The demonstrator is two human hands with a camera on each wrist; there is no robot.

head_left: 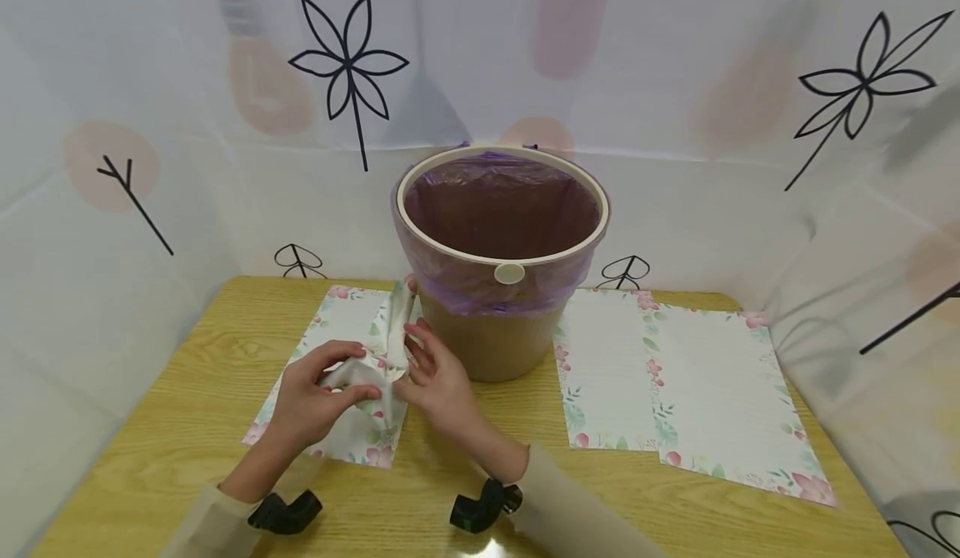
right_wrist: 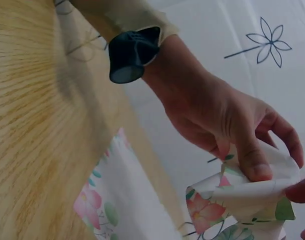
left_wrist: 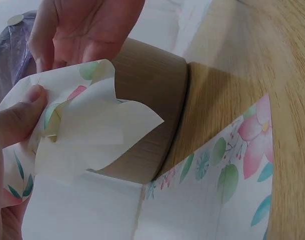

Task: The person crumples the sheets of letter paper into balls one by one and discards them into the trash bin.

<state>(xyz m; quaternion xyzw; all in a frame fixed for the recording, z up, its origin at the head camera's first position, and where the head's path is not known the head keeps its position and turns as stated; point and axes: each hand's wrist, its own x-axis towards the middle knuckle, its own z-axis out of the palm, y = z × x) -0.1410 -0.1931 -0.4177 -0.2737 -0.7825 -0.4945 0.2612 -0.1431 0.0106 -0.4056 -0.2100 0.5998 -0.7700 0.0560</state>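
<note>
To the left of the left hand, the wooden table shows its bare surface. Under both hands lies a flat sheet of paper, white with a pink and green floral border. The left hand pinches a crumpled paper of the same pattern between thumb and fingers. This crumpled paper is held between the two hands, above the flat sheet, its folds irregular. The right hand grips the other side, thumb in front and fingers behind. A black band sits at the right wrist. Just beyond the right hand stands a beige bin, upright, lined with a purple bag folded over its rim. Well to the right of the right hand, two floral sheets lie flat, side by side.
</note>
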